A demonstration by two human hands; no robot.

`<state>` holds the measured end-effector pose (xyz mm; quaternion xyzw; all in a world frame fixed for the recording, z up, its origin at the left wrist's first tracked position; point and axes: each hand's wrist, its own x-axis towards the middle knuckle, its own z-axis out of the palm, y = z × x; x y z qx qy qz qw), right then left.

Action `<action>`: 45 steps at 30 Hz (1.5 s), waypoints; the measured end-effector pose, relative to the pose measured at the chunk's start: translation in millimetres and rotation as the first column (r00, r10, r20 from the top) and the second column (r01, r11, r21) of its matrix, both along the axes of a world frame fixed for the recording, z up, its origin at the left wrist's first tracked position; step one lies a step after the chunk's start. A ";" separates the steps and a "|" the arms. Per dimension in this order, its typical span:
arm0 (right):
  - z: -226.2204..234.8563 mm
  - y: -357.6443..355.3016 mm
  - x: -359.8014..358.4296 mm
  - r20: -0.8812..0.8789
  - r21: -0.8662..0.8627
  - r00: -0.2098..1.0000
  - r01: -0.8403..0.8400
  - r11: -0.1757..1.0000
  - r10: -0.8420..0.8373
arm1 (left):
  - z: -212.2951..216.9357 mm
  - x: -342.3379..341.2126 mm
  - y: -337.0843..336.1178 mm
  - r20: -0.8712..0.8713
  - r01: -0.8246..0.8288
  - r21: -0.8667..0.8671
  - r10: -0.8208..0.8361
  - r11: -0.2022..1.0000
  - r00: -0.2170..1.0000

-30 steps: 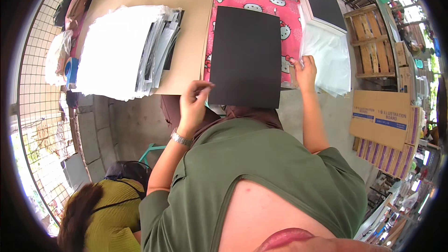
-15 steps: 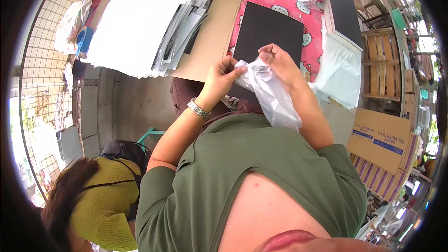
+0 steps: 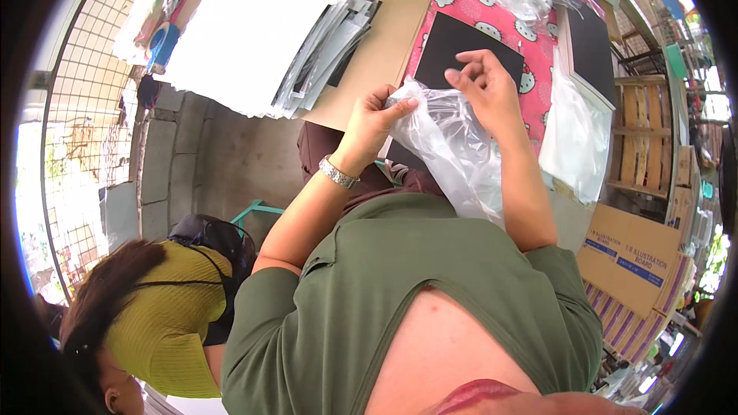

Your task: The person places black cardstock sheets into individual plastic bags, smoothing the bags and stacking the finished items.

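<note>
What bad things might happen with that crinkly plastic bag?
The clear plastic bag is thin, and the left hand and right hand both pinch its top, so it might tear. The black board lies right under the hands near the table's edge, so a knock might push it off.

**Bright daylight, heavy fisheye bend**

Strong daylight throughout; the left rim of the frame is washed out. Glare glints on the crinkled clear plastic bag at centre. Straight edges curve toward the black circular border. Focus is sharp centrally, softer at the rim.
</note>
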<state>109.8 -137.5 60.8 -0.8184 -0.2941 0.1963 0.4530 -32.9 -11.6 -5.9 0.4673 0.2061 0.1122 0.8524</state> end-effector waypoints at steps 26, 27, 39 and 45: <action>5.2 11.2 -41.8 0.090 0.188 0.990 -0.125 0.974 0.110 | 48.0 -23.5 -8.3 0.036 -0.035 0.047 0.034 0.998 0.999; 6.7 11.7 -42.4 0.134 0.119 0.984 -0.137 0.983 0.120 | 50.5 -23.2 -9.4 0.094 -0.068 -0.038 0.071 0.997 0.993; -8.3 21.0 -33.6 -0.629 0.491 0.767 0.271 0.828 0.122 | 30.9 -13.2 -20.8 0.168 -0.184 0.214 0.150 0.959 0.974; -17.3 -39.8 -9.9 -0.402 0.248 0.392 -0.823 0.511 0.827 | 53.0 -44.8 25.1 0.121 -0.019 -0.269 0.054 0.963 0.991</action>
